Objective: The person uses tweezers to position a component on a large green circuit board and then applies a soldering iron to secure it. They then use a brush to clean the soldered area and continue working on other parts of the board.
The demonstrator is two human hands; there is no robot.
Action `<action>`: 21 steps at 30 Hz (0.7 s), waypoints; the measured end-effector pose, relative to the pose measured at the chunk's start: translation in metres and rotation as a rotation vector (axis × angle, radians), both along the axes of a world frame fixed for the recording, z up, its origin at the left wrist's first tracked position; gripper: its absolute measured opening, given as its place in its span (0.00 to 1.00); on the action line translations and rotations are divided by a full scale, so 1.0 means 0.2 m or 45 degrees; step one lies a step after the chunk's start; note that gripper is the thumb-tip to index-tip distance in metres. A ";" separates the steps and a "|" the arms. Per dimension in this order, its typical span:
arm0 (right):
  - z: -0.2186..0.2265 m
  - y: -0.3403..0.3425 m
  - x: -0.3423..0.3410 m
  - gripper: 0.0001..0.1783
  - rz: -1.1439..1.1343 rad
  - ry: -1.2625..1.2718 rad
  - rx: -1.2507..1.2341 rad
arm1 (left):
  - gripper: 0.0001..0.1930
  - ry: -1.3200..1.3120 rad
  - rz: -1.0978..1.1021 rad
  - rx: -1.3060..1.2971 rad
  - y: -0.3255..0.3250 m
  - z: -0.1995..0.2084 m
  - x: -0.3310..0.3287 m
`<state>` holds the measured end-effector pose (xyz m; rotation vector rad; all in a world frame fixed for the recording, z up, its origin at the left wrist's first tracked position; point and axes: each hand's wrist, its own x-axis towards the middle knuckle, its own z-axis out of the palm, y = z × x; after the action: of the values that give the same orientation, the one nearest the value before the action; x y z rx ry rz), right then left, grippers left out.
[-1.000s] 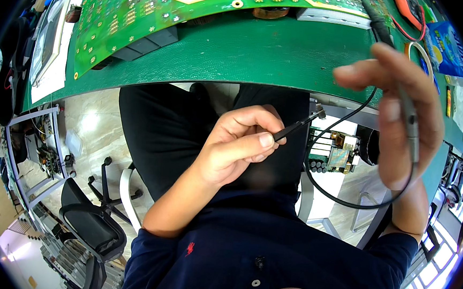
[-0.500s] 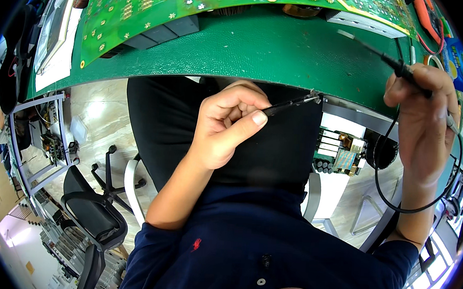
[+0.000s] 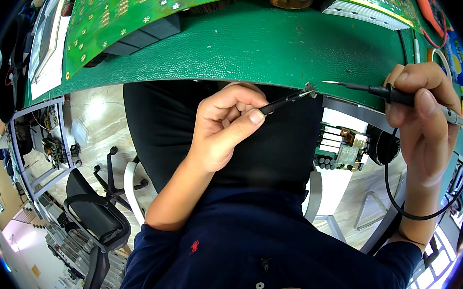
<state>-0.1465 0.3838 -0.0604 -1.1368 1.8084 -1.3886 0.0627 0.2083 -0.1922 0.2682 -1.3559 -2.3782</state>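
Observation:
My left hand (image 3: pixel 225 120) is closed above my lap, with thumb and fingers pinching slim black tweezers (image 3: pixel 278 105). They point up and right, and at their far end a small dark ragged bit (image 3: pixel 309 89) sits by the table's front edge; its kind cannot be made out. My right hand (image 3: pixel 426 118) grips a corded black pen-shaped tool (image 3: pixel 377 90) with a grey rear end, level over the table edge. Its thin bright metal tip points left at the tweezers' end, a small gap away. The black cord loops below my right wrist.
A large green circuit board (image 3: pixel 117 18) lies on the green table mat (image 3: pixel 238 45), with dark blocks and a finned heat sink (image 3: pixel 364 14) under its edge. An orange-red device (image 3: pixel 431 16) is at far right. Another board (image 3: pixel 344 147) sits below the table; an office chair (image 3: pixel 95 205) stands left.
My right hand has swung the corded tool from slanting up-left to level, bringing its tip down beside the tweezers' end. My left hand has barely moved. The table view has shifted slightly left.

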 end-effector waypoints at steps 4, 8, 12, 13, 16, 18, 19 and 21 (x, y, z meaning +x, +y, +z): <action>0.01 0.00 0.01 0.17 0.000 0.038 0.046 | 0.07 0.003 -0.001 0.001 0.00 0.00 0.00; 0.00 0.00 0.02 0.17 -0.029 0.053 0.080 | 0.07 -0.002 0.001 0.008 0.00 0.00 0.00; 0.01 0.00 0.05 0.17 -0.079 0.050 0.118 | 0.07 -0.001 -0.011 0.008 0.00 0.00 0.00; 0.01 0.00 0.05 0.17 -0.088 0.049 0.122 | 0.07 -0.001 -0.009 0.002 0.00 0.00 0.00; 0.01 0.00 0.04 0.17 -0.069 0.050 0.107 | 0.07 -0.006 0.001 -0.003 0.00 0.00 0.00; 0.01 0.00 0.04 0.17 -0.062 0.070 0.100 | 0.07 -0.007 -0.001 -0.011 0.00 0.00 0.00; 0.01 0.00 0.05 0.17 -0.060 0.077 0.097 | 0.07 -0.008 -0.002 -0.019 0.00 0.00 0.00; 0.01 -0.01 0.04 0.17 -0.056 0.068 0.092 | 0.07 -0.015 0.003 -0.025 0.00 0.01 0.00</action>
<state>-0.1377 0.3828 -0.0579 -1.1125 1.9165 -1.3178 0.0634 0.2076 -0.1911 0.2788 -1.3832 -2.3634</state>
